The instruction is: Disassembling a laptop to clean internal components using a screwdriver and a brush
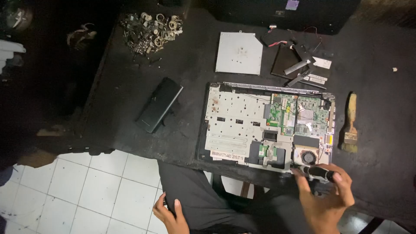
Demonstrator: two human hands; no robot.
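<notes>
Screwdriver (318,173) gripped in our right hand (325,199) at the opened laptop's (264,125) fan corner; our left hand (171,214) rests half-curled on our thigh. Paintbrush (349,125) lies right; white rectangular label on near edge.

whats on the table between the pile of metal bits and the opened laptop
In the head view, a black laptop battery lies askew on the dark table, between the heap of metal parts and the opened laptop. A flat silver drive sits further right.

Black-handled screwdriver (318,173) at opened laptop (242,125)
</notes>
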